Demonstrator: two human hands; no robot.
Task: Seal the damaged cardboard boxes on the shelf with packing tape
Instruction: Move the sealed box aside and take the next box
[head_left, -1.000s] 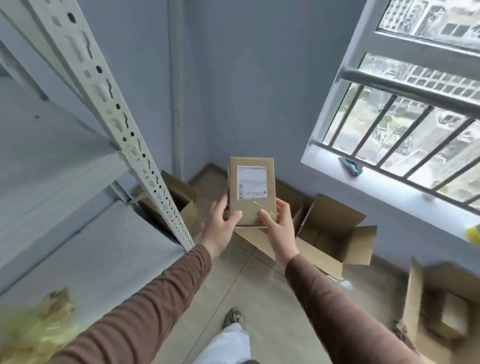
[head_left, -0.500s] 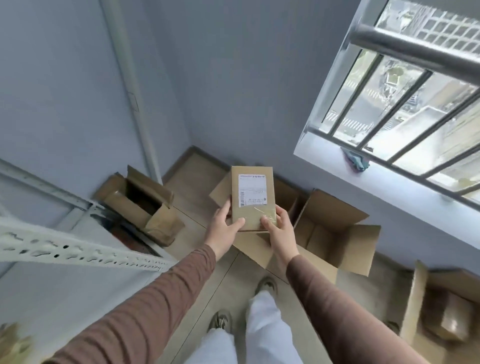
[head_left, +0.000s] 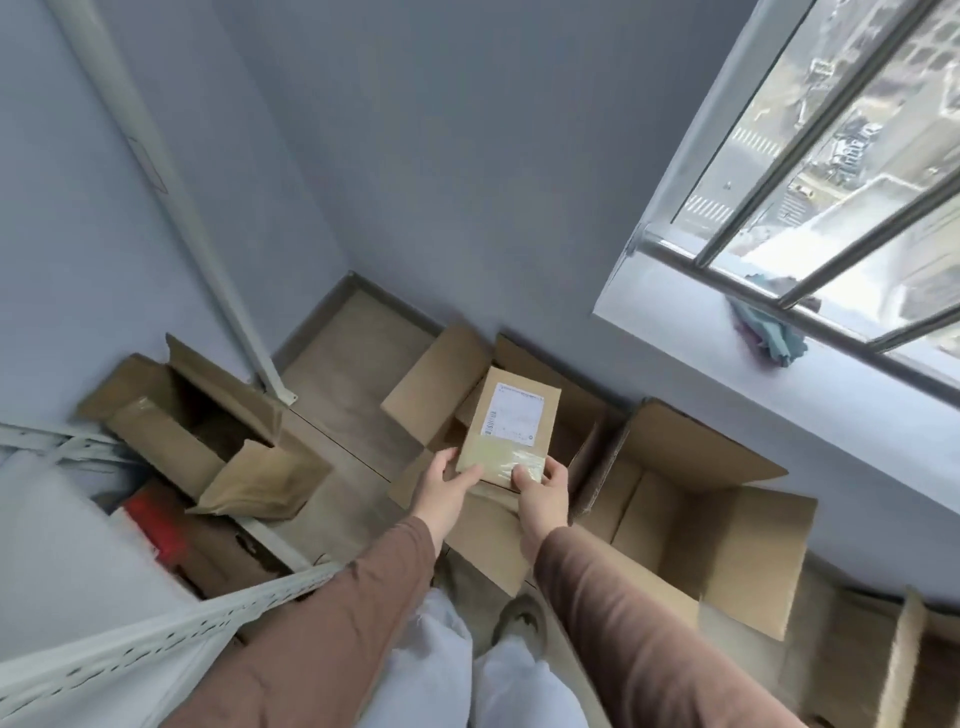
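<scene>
Head view: both hands hold a small cardboard box (head_left: 511, 431) out in front, above the floor; left hand (head_left: 445, 486) grips its near left corner, thumb on top, fingers under; right hand (head_left: 540, 486) grips the near right corner, thumb pressed on a strip of clear tape (head_left: 511, 460) across the near end; white shipping label (head_left: 514, 415) faces up on the box's far half; box tilts a little to the right. Below and behind it an open carton (head_left: 441, 384) on the floor, flaps up; a larger open carton (head_left: 696, 499) just right of it, flaps spread; another open carton (head_left: 202, 431) at left by the wall, one flap sagging down; part of a fourth carton (head_left: 883, 654) at bottom right. Perforated white shelf rail (head_left: 156, 629) crosses bottom left; red item (head_left: 153, 525) under the shelf, blurred. Blue cloth (head_left: 769, 332) on the window sill (head_left: 727, 374); brown sleeves, white trousers, one shoe (head_left: 519, 623) visible.
</scene>
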